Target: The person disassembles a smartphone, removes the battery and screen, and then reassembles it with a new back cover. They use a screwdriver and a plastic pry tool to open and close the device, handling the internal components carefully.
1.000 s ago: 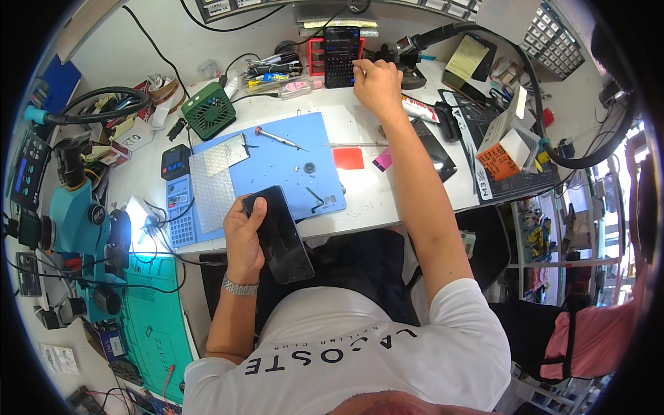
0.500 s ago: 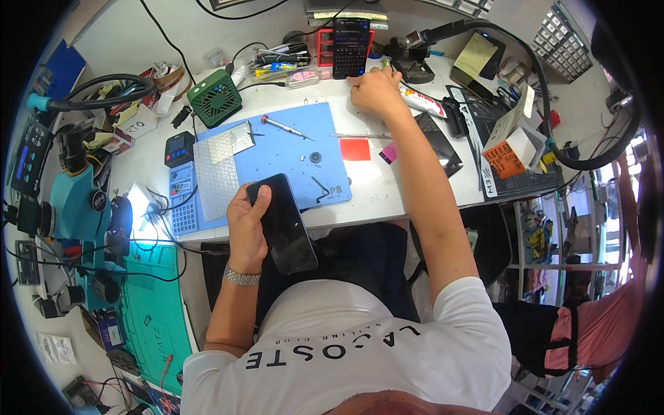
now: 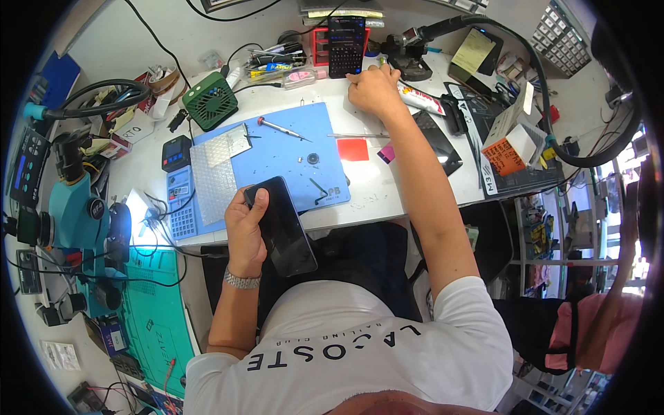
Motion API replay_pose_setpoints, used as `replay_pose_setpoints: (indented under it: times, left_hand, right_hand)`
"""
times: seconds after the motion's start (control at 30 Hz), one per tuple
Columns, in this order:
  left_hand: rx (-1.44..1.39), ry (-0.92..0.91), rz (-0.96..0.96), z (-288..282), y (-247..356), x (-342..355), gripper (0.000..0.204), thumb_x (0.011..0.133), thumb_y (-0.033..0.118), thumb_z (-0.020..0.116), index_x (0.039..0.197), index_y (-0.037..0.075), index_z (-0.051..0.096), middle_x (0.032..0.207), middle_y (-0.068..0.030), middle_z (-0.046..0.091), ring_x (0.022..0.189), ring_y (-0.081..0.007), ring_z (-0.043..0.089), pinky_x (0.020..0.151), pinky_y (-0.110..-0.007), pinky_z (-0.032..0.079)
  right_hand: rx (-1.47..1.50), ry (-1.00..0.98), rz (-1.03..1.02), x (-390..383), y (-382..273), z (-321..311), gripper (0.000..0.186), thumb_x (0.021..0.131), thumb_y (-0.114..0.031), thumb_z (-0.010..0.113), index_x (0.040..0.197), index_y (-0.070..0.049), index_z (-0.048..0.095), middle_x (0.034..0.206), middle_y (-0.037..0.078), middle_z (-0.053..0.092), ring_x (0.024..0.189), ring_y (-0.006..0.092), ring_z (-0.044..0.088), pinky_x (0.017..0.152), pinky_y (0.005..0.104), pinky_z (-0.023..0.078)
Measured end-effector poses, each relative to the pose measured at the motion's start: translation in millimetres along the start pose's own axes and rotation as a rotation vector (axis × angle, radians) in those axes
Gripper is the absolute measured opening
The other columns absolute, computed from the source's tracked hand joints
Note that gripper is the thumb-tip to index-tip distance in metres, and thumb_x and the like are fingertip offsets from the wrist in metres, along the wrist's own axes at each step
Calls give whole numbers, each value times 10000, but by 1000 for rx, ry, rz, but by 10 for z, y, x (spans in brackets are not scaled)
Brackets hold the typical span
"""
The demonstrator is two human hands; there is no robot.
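My left hand [image 3: 250,235] is closed round the side of a black smartphone [image 3: 285,228], its thumb lying on the dark face. The phone is held tilted in front of my body, past the table's near edge. My right arm stretches to the back of the table. There my right hand [image 3: 374,90] has its fingers apart and holds nothing that I can see. One finger reaches the lower edge of a second smartphone [image 3: 346,48], which stands upright with its screen lit, showing a keypad. It leans by a red drawer box [image 3: 320,47].
On the blue repair mat [image 3: 277,149] lie a screwdriver [image 3: 283,128], bubble wrap [image 3: 214,173] and small parts. A green fan [image 3: 211,102] stands behind it. A white tube [image 3: 420,100] and an orange-labelled box [image 3: 508,149] are to the right. A microscope [image 3: 79,207] stands left; another person [image 3: 602,332] is at right.
The view has shifted slightly. My hands keep nearly the same places, the right one still at the standing phone. At the far right, the other person's arm has come lower into view.
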State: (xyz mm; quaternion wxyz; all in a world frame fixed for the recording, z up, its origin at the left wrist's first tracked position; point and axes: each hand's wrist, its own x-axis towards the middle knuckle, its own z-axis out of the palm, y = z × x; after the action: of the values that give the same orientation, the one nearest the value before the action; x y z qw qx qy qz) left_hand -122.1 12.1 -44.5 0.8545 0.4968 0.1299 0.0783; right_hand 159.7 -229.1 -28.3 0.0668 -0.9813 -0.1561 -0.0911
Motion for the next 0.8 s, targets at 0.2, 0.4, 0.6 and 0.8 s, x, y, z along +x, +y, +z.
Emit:
replay_pose_setpoints:
  times: [0.2, 0.4, 0.6, 0.8]
  left_hand:
    - [-9, 1, 8, 24, 12, -8, 215, 1002, 152, 746, 1125, -4, 662, 1005, -50, 738, 881, -109, 688, 826, -259, 572]
    - [21, 7, 17, 15, 5, 0, 230, 1000, 162, 751, 1134, -7, 669, 1014, -53, 740, 885, -108, 681, 833, -256, 564]
    - [14, 4, 15, 29, 14, -2, 239, 999, 165, 753, 1139, -11, 670, 1019, -52, 739, 897, -107, 677, 847, -258, 558]
    - [1, -1, 12, 5, -7, 9, 233, 1000, 156, 750, 1139, -11, 666, 1017, -54, 739, 894, -109, 678, 842, -258, 560]
  right_hand:
    - [22, 23, -8, -22, 1, -1, 432, 878, -243, 557, 1230, -232, 807, 1159, 228, 711, 1257, 448, 517, 1119, 556, 266]
    - [17, -15, -4, -18, -9, 4, 419, 884, -245, 558, 1216, -211, 811, 1169, 234, 712, 1261, 452, 522, 1119, 577, 267]
    - [1, 69, 13, 5, -7, 17, 412, 895, -254, 559, 1218, -186, 806, 1135, 232, 722, 1223, 459, 549, 1082, 584, 304]
    - [70, 440, 11, 78, 2, 93, 466, 910, -247, 574, 1342, -171, 728, 1056, 238, 718, 1110, 435, 576, 1006, 584, 353]
